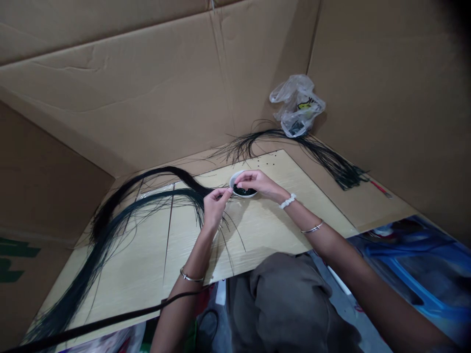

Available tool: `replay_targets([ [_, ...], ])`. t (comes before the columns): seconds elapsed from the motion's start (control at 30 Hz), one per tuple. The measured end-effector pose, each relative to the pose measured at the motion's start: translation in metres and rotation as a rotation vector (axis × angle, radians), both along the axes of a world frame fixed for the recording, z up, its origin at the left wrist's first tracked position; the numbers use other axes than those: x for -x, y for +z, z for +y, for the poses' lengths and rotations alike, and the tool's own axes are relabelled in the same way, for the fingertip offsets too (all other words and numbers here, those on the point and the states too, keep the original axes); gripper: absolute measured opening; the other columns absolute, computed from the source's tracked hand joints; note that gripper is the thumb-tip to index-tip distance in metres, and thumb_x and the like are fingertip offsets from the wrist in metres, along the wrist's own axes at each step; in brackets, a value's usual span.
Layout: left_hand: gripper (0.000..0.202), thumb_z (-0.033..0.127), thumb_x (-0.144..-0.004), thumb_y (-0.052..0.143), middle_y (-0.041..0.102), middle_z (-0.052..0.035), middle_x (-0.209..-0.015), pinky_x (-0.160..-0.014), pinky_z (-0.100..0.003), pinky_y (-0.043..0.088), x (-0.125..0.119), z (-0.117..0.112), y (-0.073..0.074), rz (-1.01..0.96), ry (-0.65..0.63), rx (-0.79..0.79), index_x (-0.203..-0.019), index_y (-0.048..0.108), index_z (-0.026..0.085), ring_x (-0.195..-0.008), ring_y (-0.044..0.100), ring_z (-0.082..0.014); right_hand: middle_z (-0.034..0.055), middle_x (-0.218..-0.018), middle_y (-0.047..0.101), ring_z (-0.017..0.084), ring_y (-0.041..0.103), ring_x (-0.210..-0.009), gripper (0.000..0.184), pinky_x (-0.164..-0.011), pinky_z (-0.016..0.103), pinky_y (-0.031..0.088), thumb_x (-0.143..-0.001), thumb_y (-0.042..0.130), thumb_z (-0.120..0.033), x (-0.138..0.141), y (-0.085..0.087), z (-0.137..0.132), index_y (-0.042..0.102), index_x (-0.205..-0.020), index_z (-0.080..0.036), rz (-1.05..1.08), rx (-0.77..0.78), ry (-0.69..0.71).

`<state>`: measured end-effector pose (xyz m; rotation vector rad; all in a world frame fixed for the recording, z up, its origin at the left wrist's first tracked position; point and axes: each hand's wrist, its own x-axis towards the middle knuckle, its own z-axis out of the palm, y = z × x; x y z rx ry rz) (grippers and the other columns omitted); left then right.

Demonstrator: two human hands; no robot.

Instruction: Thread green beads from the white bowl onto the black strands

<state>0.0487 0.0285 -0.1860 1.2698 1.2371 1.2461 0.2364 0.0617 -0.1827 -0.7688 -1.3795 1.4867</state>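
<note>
A white bowl [239, 178] stands on a pale wooden board [257, 230], holding dark green-black material [244, 190]. My right hand [257, 182] hangs over the bowl's rim, its thumb and fingertips pinched together. Whether it holds a fine strand is too small to see. My left hand [215, 208] is just left of the bowl and pinches thin dark strands from a long hank of dark fibres [110, 240]. That hank sweeps across the board's left side and past its edge. The fingertips of both hands almost meet beside the rim.
A second dark fibre bundle [312, 149] lies behind the board, below a crumpled plastic bag [297, 105]. Cardboard walls [147, 83] surround the work area. A small red-handled tool [379, 188] lies at right. A black cord [95, 323] crosses the foreground above my lap [287, 304].
</note>
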Motion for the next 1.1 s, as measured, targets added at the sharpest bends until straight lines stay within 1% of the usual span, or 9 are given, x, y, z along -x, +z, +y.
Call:
replay_targets([
  [0.1,0.035,0.046,-0.070,0.079,0.065,-0.0024,-0.066,-0.054,-0.022,0.036,-0.0002,0.0000,-0.0003,-0.008,0.008,-0.007,-0.082,0.075,0.013,-0.060,0.053,-0.0116,0.0013,-0.077,0.069,0.008,0.056,-0.066,0.022,-0.064,0.021,0.044,-0.067,0.081,-0.025,0.0027,-0.0014,0.0003,0.073,-0.084,-0.013,0.036,0.057,0.012],
  [0.2,0.036,0.047,-0.070,0.079,0.066,-0.0025,-0.068,-0.053,-0.022,0.035,-0.0006,-0.0004,-0.0003,-0.016,0.025,-0.009,-0.083,0.075,0.013,-0.059,0.050,-0.0105,0.0020,-0.080,0.069,0.007,0.054,-0.064,0.022,-0.060,0.020,0.043,-0.065,0.083,-0.023,0.0047,-0.0011,-0.0007,0.073,-0.082,-0.013,0.096,0.114,0.036],
  [0.33,0.038,0.047,-0.070,0.079,0.063,-0.0010,-0.065,-0.051,-0.021,0.030,-0.0005,-0.0007,0.0003,-0.028,0.031,0.007,-0.084,0.074,0.012,-0.054,0.043,-0.0082,0.0029,-0.083,0.070,0.007,0.054,-0.065,0.022,-0.060,0.019,0.043,-0.065,0.084,-0.023,0.0048,-0.0007,-0.0015,0.074,-0.082,-0.012,0.140,0.148,0.063],
  [0.47,0.042,0.052,-0.068,0.079,0.056,0.0022,-0.059,-0.048,-0.022,0.025,0.0004,-0.0001,0.0005,-0.040,0.024,0.034,-0.083,0.074,0.013,-0.049,0.034,-0.0064,0.0034,-0.083,0.070,0.007,0.054,-0.065,0.023,-0.061,0.020,0.043,-0.066,0.084,-0.023,0.0035,-0.0025,-0.0005,0.074,-0.083,-0.012,0.151,0.161,0.073],
  [0.6,0.045,0.055,-0.066,0.080,0.052,0.0034,-0.057,-0.047,-0.022,0.023,0.0007,0.0003,0.0005,-0.052,0.021,0.028,-0.081,0.072,0.013,-0.048,0.031,-0.0058,0.0037,-0.083,0.071,0.007,0.053,-0.064,0.023,-0.060,0.020,0.043,-0.067,0.084,-0.023,0.0027,-0.0047,0.0007,0.074,-0.085,-0.012,0.150,0.176,0.085],
  [0.73,0.043,0.053,-0.067,0.080,0.050,0.0043,-0.057,-0.046,-0.022,0.021,0.0007,-0.0003,0.0012,-0.080,0.018,0.026,-0.079,0.071,0.013,-0.047,0.027,-0.0045,0.0043,-0.084,0.071,0.007,0.054,-0.065,0.023,-0.061,0.020,0.044,-0.068,0.083,-0.024,0.0025,-0.0056,0.0008,0.074,-0.086,-0.012,0.149,0.177,0.093],
  [0.9,0.041,0.051,-0.068,0.080,0.053,0.0037,-0.059,-0.046,-0.021,0.023,0.0008,-0.0008,0.0015,-0.089,0.028,0.020,-0.081,0.072,0.012,-0.047,0.029,-0.0044,0.0042,-0.083,0.071,0.006,0.053,-0.064,0.026,-0.059,0.018,0.043,-0.068,0.085,-0.026,0.0025,-0.0055,-0.0001,0.075,-0.087,-0.012,0.148,0.152,0.095],
  [1.0,0.040,0.051,-0.069,0.080,0.057,0.0020,-0.059,-0.048,-0.021,0.029,0.0004,-0.0004,0.0011,-0.065,0.046,0.007,-0.080,0.073,0.013,-0.049,0.039,-0.0065,0.0040,-0.083,0.072,0.006,0.053,-0.064,0.026,-0.060,0.018,0.043,-0.067,0.086,-0.027,0.0026,-0.0051,-0.0004,0.075,-0.086,-0.012,0.153,0.146,0.097],
  [1.1,0.040,0.051,-0.069,0.080,0.060,-0.0001,-0.060,-0.052,-0.022,0.036,-0.0003,-0.0001,0.0011,-0.043,0.061,-0.010,-0.080,0.074,0.014,-0.056,0.050,-0.0102,0.0040,-0.083,0.072,0.006,0.053,-0.063,0.027,-0.059,0.018,0.043,-0.067,0.086,-0.027,0.0032,-0.0043,-0.0005,0.075,-0.086,-0.012,0.150,0.145,0.091],
])
